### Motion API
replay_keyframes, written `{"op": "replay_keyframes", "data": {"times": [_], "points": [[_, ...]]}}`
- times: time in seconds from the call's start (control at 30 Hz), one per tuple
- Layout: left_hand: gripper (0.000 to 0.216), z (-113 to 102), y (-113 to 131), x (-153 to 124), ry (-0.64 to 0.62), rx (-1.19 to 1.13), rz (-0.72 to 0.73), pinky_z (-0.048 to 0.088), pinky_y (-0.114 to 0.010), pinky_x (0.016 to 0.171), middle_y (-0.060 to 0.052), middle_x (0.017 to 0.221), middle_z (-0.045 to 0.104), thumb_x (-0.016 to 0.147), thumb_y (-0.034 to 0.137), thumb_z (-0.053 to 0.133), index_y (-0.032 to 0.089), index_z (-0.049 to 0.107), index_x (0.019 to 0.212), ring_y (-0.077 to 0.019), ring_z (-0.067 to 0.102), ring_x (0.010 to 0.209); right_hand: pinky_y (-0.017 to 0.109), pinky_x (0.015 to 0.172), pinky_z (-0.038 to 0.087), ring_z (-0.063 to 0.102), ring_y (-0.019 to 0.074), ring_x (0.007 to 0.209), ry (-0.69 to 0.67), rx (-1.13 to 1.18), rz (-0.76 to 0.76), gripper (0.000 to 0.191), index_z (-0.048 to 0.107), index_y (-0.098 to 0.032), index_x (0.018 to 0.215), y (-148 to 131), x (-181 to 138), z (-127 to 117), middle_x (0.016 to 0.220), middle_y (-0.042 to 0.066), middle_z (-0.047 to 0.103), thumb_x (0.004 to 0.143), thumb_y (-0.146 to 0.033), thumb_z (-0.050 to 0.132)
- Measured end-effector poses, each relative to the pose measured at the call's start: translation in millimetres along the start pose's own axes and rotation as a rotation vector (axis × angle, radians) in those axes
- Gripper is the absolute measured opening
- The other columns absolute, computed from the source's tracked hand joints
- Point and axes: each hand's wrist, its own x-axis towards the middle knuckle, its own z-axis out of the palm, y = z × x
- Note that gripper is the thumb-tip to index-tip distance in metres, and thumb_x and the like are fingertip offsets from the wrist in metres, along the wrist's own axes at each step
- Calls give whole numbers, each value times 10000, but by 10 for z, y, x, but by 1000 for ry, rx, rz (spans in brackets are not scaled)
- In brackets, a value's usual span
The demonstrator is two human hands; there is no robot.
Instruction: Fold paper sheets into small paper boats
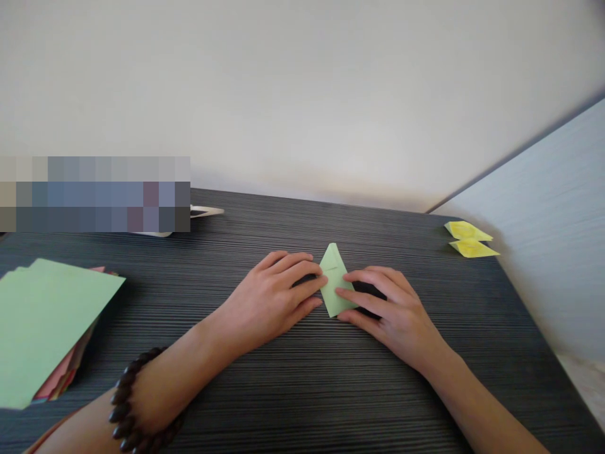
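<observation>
Here, the folded green paper [334, 275] lies in the middle of the counter [265, 391]; the left hand [276, 287], loosely spread, touches its left side, and the right hand [390, 302], also spread, its right. Aligning edges before pressing firmly seems wise.

Touches the folded green paper [334, 280] near the middle of the table [283, 403] with the left-hand grip [278, 290] at its left edge and the right-hand grip [394, 309] at its right. Wears a beaded bracelet [121, 413] on the left wrist [158, 391]. Has a paper stack [47, 321], green on top, towards the table's left edge and two yellow folded papers [472, 248] by the far right corner.
</observation>
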Motion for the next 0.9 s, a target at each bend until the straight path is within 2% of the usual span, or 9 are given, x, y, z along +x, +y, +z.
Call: {"op": "replay_keyframes", "data": {"times": [0.13, 0.23, 0.33, 0.43, 0.53, 0.63, 0.8, 0.9], "points": [[261, -7, -15, 0, 8, -16, -4, 404, -384, 976, -24, 1139, 618, 933, 321, 460, 218, 594, 1131, -208, 492, 1171, 344, 817, 464, 576, 181, 933, 61, 14, -72, 143, 684, -227, 945, -29, 25, 22, 961, 21, 697, 805, -209, 657], [249, -10, -7, -3, 29, -10, 9, 419, -384, 958, -24, 1106, 626, 924, 343, 476, 223, 608, 1098, -209, 507, 1148, 333, 798, 466, 591, 167, 876, 84, 46, -49, 107, 660, -186, 916, -44, 39, 37, 915, 29, 699, 818, -157, 630], [230, 7, 56, -3, 59, 32, 7, 443, -389, 921, -27, 1040, 644, 909, 356, 502, 215, 631, 1037, -223, 533, 1103, 332, 785, 470, 588, 161, 838, 102, 109, 61, 51, 637, -175, 870, -41, 58, 41, 890, 41, 679, 844, -168, 594], [162, 32, 152, 6, 110, 88, -23, 476, -366, 845, -28, 927, 656, 904, 273, 513, 202, 656, 932, -222, 569, 1029, 327, 773, 475, 582, 158, 832, 111, 189, 154, 77, 622, -184, 837, -35, 73, 14, 872, 37, 662, 870, -180, 552], [164, 43, 212, 20, 133, 124, -61, 486, -341, 789, -32, 849, 647, 886, 186, 506, 192, 664, 840, -207, 591, 954, 338, 779, 469, 571, 164, 857, 74, 198, 146, 85, 644, -201, 855, -47, 66, -30, 912, 40, 645, 867, -202, 560], [172, 40, 211, 25, 152, 138, -103, 489, -339, 762, -42, 819, 637, 870, 174, 508, 184, 663, 797, -204, 597, 918, 362, 776, 456, 550, 186, 882, 69, 129, 107, 111, 682, -227, 902, -83, 43, -48, 953, 52, 610, 821, -281, 628], [159, 4, 167, 2, 122, 133, -78, 505, -363, 801, -40, 845, 643, 873, 175, 504, 188, 660, 848, -213, 602, 944, 349, 697, 413, 517, 162, 739, 69, 15, 215, 119, 700, -246, 812, -139, 16, 12, 770, 25, 537, 841, -258, 586], [155, -25, 168, -23, 86, 137, -22, 516, -382, 839, -36, 921, 657, 871, 184, 518, 203, 647, 954, -234, 591, 1018, 348, 699, 411, 521, 169, 756, 61, 18, 319, 141, 669, -218, 838, -132, 7, 50, 788, 30, 522, 867, -291, 552]]}}
